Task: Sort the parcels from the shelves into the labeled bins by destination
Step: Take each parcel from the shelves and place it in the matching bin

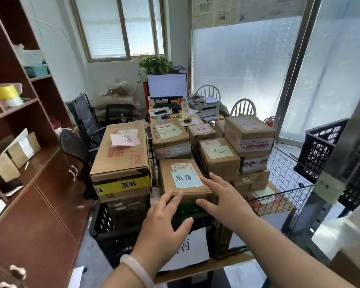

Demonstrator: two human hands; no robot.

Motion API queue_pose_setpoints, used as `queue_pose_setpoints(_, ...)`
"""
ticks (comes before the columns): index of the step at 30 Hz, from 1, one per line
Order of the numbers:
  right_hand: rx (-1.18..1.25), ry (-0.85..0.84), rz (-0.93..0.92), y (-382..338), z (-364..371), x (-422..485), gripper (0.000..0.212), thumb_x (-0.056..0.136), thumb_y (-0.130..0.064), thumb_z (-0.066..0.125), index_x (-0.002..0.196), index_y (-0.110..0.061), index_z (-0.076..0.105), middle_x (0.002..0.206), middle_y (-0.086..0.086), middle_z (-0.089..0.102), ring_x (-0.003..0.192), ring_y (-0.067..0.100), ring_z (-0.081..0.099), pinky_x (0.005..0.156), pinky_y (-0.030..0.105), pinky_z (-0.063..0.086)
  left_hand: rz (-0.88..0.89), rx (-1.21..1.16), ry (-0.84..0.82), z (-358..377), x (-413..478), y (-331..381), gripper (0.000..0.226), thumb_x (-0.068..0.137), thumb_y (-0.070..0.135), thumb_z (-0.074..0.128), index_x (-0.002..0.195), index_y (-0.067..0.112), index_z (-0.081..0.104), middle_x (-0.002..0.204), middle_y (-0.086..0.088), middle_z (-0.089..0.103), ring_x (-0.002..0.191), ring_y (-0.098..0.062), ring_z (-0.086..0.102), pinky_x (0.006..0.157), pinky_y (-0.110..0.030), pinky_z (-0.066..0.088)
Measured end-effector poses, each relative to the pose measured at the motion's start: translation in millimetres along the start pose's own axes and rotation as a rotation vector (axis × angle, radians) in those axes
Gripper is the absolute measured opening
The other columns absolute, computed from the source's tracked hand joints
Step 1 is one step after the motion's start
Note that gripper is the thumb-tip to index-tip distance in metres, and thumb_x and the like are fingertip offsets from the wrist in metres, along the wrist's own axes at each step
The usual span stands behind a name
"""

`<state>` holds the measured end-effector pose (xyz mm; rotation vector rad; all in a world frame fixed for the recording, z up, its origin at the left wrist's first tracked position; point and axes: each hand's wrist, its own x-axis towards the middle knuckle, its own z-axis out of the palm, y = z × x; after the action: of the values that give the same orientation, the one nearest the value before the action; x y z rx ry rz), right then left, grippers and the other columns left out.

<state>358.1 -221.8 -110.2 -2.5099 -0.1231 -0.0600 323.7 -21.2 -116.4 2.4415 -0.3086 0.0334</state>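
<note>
Both hands reach forward, apart, fingers spread and straight, gripping nothing. The left hand (164, 227) is at the near edge of a cardboard parcel (168, 185) (pale blue handwritten label on top); the right hand (223, 199) is at its near right corner. The parcel sits atop a black crate (204, 225) bearing a white paper sign (192, 252), beside a long carton (121, 156).

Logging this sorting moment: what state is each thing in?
Left hand: open, fingers spread, holding nothing.
Right hand: open, fingertips over the parcel's edge.
Blue-labelled parcel: sealed, flat, ungripped.
Monitor: switched on.
Wire basket: piled with labelled boxes.
</note>
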Motion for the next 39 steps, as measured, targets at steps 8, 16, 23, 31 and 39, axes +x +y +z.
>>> queue_pose_setpoints(8,-0.020,0.167,0.151,62,-34,-80,0.072,0.087,-0.062,0.057,0.149,-0.051,0.021,0.159,-0.023,0.011,0.148,0.006,0.010,0.119,0.039,0.023,0.227,0.218,-0.008,36,15,66,0.068,0.093,0.063,0.040,0.151,0.050,0.007,0.162,0.014,0.000,0.149,-0.010,-0.009,0.123,-0.042,0.004)
queue_pose_setpoints(16,-0.010,0.385,0.506,154,-69,-171,0.073,0.087,-0.057,0.061,0.149,-0.043,0.026,0.160,-0.013,0.020,0.146,0.011,0.020,0.118,0.037,0.025,0.520,0.178,-0.330,139,19,157,0.069,0.094,0.059,0.044,0.151,0.050,0.006,0.163,0.015,-0.003,0.149,-0.010,-0.008,0.122,-0.036,0.000)
queue_pose_setpoints(23,0.081,0.549,0.859,220,-80,-254,0.082,0.089,-0.047,0.063,0.154,-0.033,0.015,0.163,-0.003,0.013,0.149,0.013,0.012,0.118,0.035,0.019,0.628,0.098,-0.610,240,20,217,0.069,0.094,0.053,0.053,0.153,0.044,0.017,0.162,0.010,0.013,0.149,-0.013,0.007,0.122,-0.034,0.012)
queue_pose_setpoints(31,0.562,0.554,1.134,271,-85,-285,0.065,0.094,-0.040,0.060,0.149,-0.017,0.034,0.148,0.004,0.045,0.129,0.022,0.048,0.090,0.022,0.035,0.485,0.129,-0.690,318,45,255,0.076,0.090,0.050,0.058,0.155,0.034,0.021,0.160,-0.005,0.020,0.146,-0.026,0.020,0.120,-0.037,0.020)
queue_pose_setpoints(39,1.124,0.819,1.173,285,-75,-302,0.027,0.098,-0.044,0.052,0.121,-0.032,0.060,0.113,-0.001,0.070,0.098,0.018,0.067,0.079,0.035,0.054,0.338,0.046,-0.713,326,21,241,0.079,0.080,0.060,0.068,0.148,0.040,0.033,0.139,0.000,0.034,0.125,-0.020,0.043,0.106,-0.034,0.041)
